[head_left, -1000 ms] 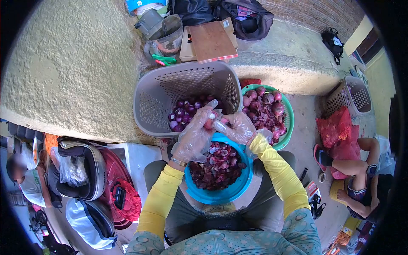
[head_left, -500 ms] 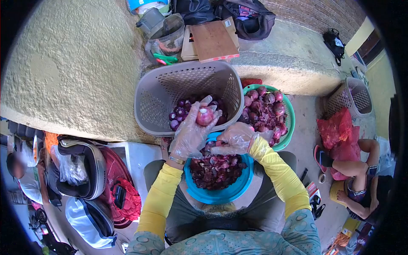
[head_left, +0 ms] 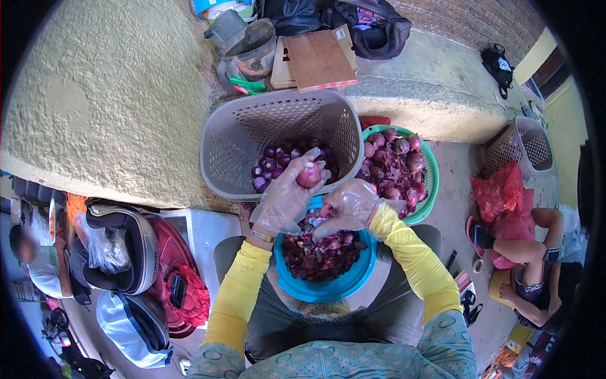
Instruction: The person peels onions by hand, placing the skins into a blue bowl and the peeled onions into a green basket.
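Note:
A red onion point(head_left: 309, 176) rests in my left hand point(head_left: 283, 199), whose fingers curl round it over the front of a grey-brown plastic basket point(head_left: 218, 148). Peeled purple onions point(head_left: 268, 165) lie inside that basket. My right hand point(head_left: 349, 207) is just to the right and lower, fingers bent together; what it grips, if anything, is hidden. Both hands wear clear plastic gloves. Below them, between my knees, a blue basin point(head_left: 328, 294) holds dark onion skins point(head_left: 322, 259). A green basket point(head_left: 433, 180) at the right contains unpeeled onions point(head_left: 401, 146) and loose skins.
Behind the basket, a brown board point(head_left: 322, 60) lies on a ledge beside bags. A rough wall point(head_left: 107, 101) rises at left, with a white box point(head_left: 211, 237) near my knee. At right are red mesh bags point(head_left: 505, 202) and a seated person's leg point(head_left: 521, 249).
The onion in my left hand has turned and shifted slightly down, so its pale end shows less. My right hand has moved a little, its fingers more bent.

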Tool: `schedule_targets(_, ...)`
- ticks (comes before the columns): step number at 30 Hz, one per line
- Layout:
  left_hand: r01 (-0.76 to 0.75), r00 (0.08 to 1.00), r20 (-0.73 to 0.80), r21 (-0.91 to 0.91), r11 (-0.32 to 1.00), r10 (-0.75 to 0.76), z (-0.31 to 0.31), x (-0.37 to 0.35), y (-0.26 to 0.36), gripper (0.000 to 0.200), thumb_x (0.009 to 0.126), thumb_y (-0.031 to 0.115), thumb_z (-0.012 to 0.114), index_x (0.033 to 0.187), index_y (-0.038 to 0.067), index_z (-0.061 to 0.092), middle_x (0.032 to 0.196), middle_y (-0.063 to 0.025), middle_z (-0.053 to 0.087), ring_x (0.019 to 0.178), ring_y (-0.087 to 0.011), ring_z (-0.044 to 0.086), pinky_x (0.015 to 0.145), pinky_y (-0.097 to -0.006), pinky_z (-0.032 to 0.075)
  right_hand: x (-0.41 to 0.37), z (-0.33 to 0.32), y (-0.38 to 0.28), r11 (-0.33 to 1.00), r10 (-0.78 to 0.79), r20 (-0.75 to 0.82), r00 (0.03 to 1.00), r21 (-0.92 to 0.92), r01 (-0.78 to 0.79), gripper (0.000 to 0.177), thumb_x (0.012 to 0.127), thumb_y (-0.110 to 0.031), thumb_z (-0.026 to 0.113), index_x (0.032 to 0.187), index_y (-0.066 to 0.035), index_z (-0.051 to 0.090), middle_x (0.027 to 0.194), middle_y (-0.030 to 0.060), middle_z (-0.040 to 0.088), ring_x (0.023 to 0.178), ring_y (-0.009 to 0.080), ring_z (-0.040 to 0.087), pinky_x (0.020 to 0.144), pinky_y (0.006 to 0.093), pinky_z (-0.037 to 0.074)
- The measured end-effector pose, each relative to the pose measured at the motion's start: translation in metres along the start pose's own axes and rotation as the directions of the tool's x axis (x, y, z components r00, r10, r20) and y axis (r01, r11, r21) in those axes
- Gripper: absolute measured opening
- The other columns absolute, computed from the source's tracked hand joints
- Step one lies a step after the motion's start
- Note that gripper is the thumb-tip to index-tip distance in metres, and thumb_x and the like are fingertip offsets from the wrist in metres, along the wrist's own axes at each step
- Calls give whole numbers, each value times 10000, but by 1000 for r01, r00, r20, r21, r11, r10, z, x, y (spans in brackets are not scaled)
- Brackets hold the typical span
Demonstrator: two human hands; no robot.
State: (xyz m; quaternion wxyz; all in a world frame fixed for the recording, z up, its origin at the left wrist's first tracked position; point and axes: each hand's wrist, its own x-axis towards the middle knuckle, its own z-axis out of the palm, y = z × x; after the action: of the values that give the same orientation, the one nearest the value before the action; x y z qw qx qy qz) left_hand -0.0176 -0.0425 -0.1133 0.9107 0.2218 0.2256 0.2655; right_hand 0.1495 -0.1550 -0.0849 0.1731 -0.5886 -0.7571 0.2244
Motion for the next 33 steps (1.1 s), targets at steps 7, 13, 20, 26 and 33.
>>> schedule_targets(7, 109, 986, 124, 41, 993, -113, 16, -11, 3, 519, 1105, 408, 450, 1405, -11, 516, 1304, -154, 562, 1216, -261, 592, 1092, -420, 481, 3, 4, 17, 979, 173, -425, 888, 175, -107, 610, 669, -645, 865, 808, -71, 711, 683, 137, 675, 624, 343, 672, 602, 427, 532)
schedule_targets(13, 144, 984, 101, 38, 989, -147, 12, -7, -6, 538, 1109, 421, 428, 1414, -13, 517, 1216, -131, 627, 1171, -217, 628, 1059, -374, 498, 3, 1, 16, 968, 242, -392, 888, 152, -197, 645, 669, -683, 842, 828, -72, 712, 714, 163, 693, 662, 378, 692, 621, 455, 547)
schedule_targets(20, 124, 990, 71, -33, 992, -122, 16, -6, -6, 523, 1098, 407, 464, 1399, -16, 523, 1184, -121, 639, 1117, -218, 636, 1016, -360, 516, 4, 6, 18, 957, 258, -371, 892, 223, -184, 589, 706, -643, 836, 870, -87, 735, 726, 159, 696, 680, 378, 696, 636, 452, 552)
schedule_targets(26, 16, 998, 61, 25, 1000, -18, 26, -16, -8, 517, 1097, 407, 467, 1400, -9, 521, 1192, -117, 619, 1099, -207, 608, 1000, -357, 514, 6, 16, 24, 969, 222, -390, 894, 192, -157, 535, 755, -628, 805, 895, -115, 754, 743, 157, 705, 692, 374, 700, 642, 454, 558)
schedule_targets(33, 125, 988, 100, -74, 989, -117, -4, 1, -16, 539, 1110, 424, 412, 1482, 34, 439, 1359, -176, 586, 1196, -280, 608, 1077, -401, 487, 6, 16, 21, 979, 195, -324, 926, 124, -163, 476, 857, -605, 708, 936, -137, 748, 750, 143, 713, 703, 373, 707, 637, 480, 559)
